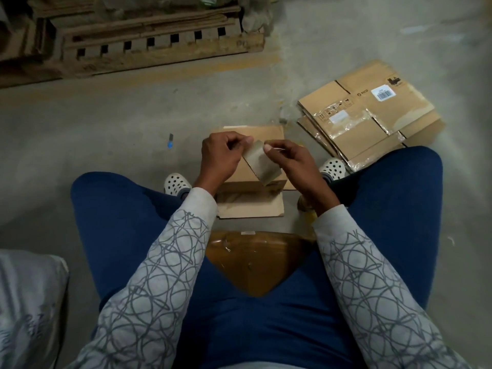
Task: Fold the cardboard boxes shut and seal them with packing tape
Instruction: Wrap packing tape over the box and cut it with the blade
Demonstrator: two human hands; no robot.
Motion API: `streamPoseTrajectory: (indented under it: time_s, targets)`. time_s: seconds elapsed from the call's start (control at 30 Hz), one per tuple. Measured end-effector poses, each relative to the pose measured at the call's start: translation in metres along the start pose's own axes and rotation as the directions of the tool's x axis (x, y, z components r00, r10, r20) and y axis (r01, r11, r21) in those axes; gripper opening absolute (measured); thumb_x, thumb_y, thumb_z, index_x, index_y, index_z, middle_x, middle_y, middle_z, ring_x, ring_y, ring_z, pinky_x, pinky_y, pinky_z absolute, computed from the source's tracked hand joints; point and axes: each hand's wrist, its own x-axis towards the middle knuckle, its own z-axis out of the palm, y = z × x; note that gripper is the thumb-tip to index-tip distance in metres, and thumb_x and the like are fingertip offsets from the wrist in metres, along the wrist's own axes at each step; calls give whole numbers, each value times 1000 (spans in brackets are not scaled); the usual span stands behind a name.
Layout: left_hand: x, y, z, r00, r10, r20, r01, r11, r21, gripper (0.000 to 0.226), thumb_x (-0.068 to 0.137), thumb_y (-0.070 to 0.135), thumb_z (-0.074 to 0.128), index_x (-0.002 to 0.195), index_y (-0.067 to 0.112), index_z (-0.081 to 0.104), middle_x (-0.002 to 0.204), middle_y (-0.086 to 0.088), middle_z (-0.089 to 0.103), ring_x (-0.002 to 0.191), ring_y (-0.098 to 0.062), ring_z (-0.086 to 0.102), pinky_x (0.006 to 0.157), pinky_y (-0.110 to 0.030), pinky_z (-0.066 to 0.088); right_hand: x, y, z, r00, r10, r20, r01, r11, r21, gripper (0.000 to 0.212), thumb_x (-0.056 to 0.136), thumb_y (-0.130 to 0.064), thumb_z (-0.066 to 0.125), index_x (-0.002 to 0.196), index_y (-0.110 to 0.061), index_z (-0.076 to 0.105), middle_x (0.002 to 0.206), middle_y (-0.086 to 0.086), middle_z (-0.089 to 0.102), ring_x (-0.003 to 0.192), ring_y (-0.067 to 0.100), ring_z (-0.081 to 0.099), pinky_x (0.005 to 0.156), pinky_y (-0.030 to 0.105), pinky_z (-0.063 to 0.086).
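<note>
cardboard box [269, 133] sits on the floor between the person's feet, right under both hands, and a flap [250, 207] on the near side looks folded out towards the seat, so it isn't shut yet. up above it, a short strip of packing tape [262, 165] is in play. left hand [219, 158] pinches its upper end with thumb and curled fingers, right hand [291, 162] pinches that same end just beside it, thumbs close together. the strip slants down from the fingertips, its free end hanging over the box's near edge.

that's the relation to watch: the tape's long axis runs on a diagonal to the box, not along a seam, and the box lies straight below. my read is the strip must be turned and lowered, with neither hand clearly nearer.

off to the right, a stack of flattened boxes [367, 115] waits near the right knee, and a small blue object [169, 141] lies well apart on the left.
</note>
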Motion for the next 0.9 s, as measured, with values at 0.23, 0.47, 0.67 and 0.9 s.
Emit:
streamPoseTrajectory:
  time_s: [0.23,0.47,0.67,0.9]
  targets:
    - [-11,-10,13,992,116,46,-122,979,161,32,99,39,57,88,13,73,76,1,69,69,-17,62,65,-40,53,4,12,12,998,-22,60,25,999,-44,50,92,-36,75,138,-25,60,62,-6,43,65,8,46,69,27,40]
    - [-15,-12,9,998,67,4,-67,984,163,36,103,37,52,89,11,73,79,-2,71,73,-19,65,67,-35,52,6,12,19,993,-34,113,51,987,-152,46,90,-45,72,132,-27,66,85,-7,69,80,14,67,79,35,57]
    - [-16,-10,7,999,54,-6,-52,985,167,36,104,37,52,83,16,71,76,1,68,72,-18,64,67,-36,52,9,11,22,993,1,121,32,960,-278,58,79,-63,66,131,-37,63,99,-2,76,91,17,72,87,45,60]
    - [-29,-3,6,995,-97,-20,96,995,-8,33,103,36,54,85,12,69,71,5,66,67,-8,63,66,-27,53,9,18,26,996,-4,94,43,909,-415,28,93,-51,64,114,-34,71,114,-12,72,94,13,67,86,39,57]
